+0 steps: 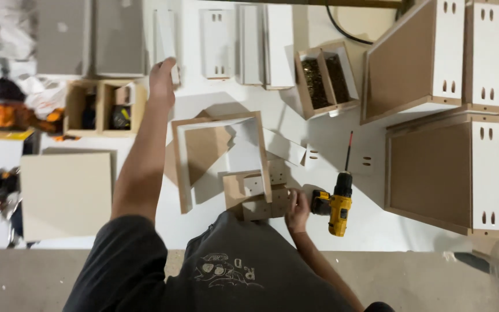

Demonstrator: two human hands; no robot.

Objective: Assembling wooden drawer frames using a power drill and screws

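- The left hand point(162, 78) is stretched far out across the white worktop point(145, 231), its grip closed around the lower end of a narrow white-faced board panel point(167, 34) that lies at the far side, in a row with other white panels with slotted holes point(218, 43).
- The right hand point(297, 209) rests close to the body, fingers pressed onto a small brown fibreboard piece with drilled holes point(264, 205); whether the fingers are wrapped round its edge or only lying flat on it cannot be told.
- That small piece sits against the near corner of an open three-sided frame of white-faced board with raw brown edges point(218, 156), just in front of the person.
- A yellow and black cordless drill with a long red-shanked bit point(339, 202) lies on the worktop just beside the right hand, apart from it.
- Judging by look, the narrow panel is stiff, flat and fairly light, easy for one hand; its coated face seems smooth and could slip, so holding it across the raw edges looks surer.
- The frame looks rigid but awkward, and open corners may rack if lifted by one side.
- A small wooden box of dark screws point(324, 78) stands beyond the frame, and finished white and brown boxes point(434, 162) are stacked at the right.
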